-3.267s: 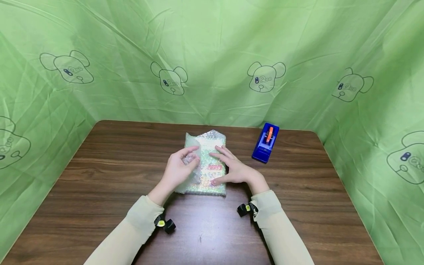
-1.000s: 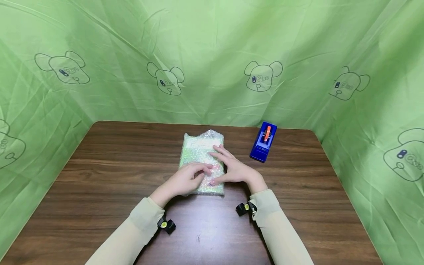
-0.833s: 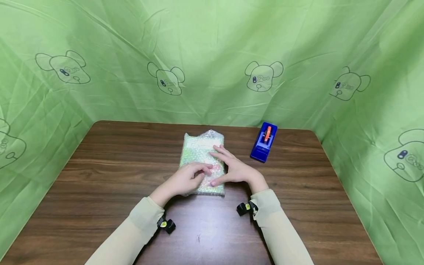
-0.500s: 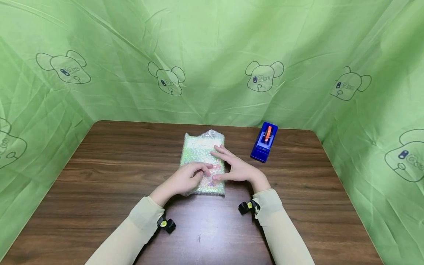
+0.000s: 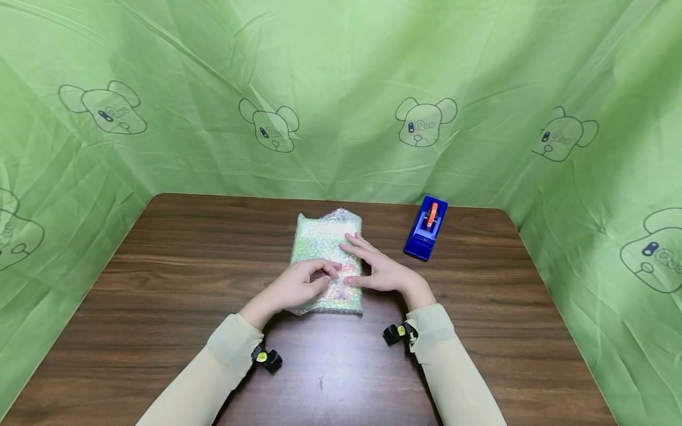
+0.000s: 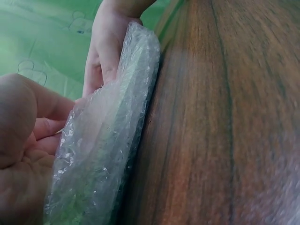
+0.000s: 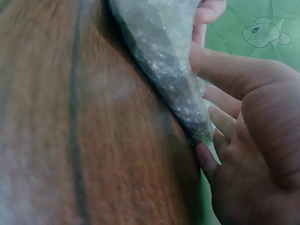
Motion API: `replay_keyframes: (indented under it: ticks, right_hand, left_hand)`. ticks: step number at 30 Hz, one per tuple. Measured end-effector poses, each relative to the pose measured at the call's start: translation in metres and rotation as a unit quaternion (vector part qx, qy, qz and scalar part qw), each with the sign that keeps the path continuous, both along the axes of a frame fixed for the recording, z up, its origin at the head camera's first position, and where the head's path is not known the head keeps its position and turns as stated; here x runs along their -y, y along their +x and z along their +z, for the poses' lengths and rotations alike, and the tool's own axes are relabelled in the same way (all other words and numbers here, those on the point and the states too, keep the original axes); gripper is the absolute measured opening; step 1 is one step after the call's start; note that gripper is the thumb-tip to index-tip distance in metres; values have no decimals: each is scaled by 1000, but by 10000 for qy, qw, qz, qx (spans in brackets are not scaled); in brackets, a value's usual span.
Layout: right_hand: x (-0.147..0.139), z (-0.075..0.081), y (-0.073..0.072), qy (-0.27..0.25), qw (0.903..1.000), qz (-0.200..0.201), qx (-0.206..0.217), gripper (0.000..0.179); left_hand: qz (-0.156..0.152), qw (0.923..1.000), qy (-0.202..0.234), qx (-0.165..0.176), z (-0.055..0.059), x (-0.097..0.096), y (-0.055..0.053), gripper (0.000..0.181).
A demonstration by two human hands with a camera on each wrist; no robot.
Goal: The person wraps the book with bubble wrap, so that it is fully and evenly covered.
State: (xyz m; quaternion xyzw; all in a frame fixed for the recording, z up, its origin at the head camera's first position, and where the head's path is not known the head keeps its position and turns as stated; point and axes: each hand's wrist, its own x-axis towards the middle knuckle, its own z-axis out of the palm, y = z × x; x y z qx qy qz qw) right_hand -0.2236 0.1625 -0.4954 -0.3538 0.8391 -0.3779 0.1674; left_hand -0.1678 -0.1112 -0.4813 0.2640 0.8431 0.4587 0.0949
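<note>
A flat, book-like item with a green and pink printed face lies in bubble wrap (image 5: 317,239) on the table, its wrapped edge also near in the left wrist view. My left hand (image 5: 298,287) rests over the lower left of this package, fingers bent loosely and their tips on the wrap. On the right side, my right hand (image 5: 386,273) has spread fingers along the package's edge and its thumb on the top face. In the right wrist view, the bubble wrap (image 7: 161,51) narrows to a crumpled corner beside the fingers, with the little finger down at the table.
A blue tape dispenser (image 5: 422,239) with an orange roll (image 5: 432,216) stands at the back right of the wooden table (image 5: 176,260). Green printed curtains (image 5: 341,71) hang behind the table and along both sides.
Earlier my left hand pinched a raised flap of bubble wrap at the left; the flap now lies flat and that hand sits lower and further right. My right thumb has slid slightly up the package.
</note>
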Motion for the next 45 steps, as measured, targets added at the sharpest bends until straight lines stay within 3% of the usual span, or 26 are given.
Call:
replay_keyframes:
  ticks: [5, 9, 15, 18, 24, 30, 45]
  right_hand:
    - [0, 0, 1, -91, 9999, 38, -29, 81]
    - [0, 0, 2, -99, 9999, 50, -65, 73]
    - [1, -1, 1, 38, 9999, 119, -51, 73]
    - [2, -1, 0, 72, 9999, 130, 12, 73]
    - [1, -3, -1, 127, 9998, 127, 20, 73]
    - [1, -5, -1, 130, 9999, 93, -35, 75]
    - [6, -2, 2, 120, 9992, -3, -381, 86]
  left_hand:
    - [-138, 9998, 51, -156, -3, -2, 0, 16]
    - [-195, 9986, -14, -484, -3, 1, -2, 21]
    - [303, 9915, -419, -1196, 0, 15, -8, 31]
    - [310, 9876, -748, -1346, 1, 25, -12, 43]
    - [-254, 9843, -1354, -1105, -2, 39, -17, 71]
    - [-620, 9855, -1419, -699, -7, 42, -16, 77]
    - [-893, 9852, -1299, -677, -11, 42, -15, 79]
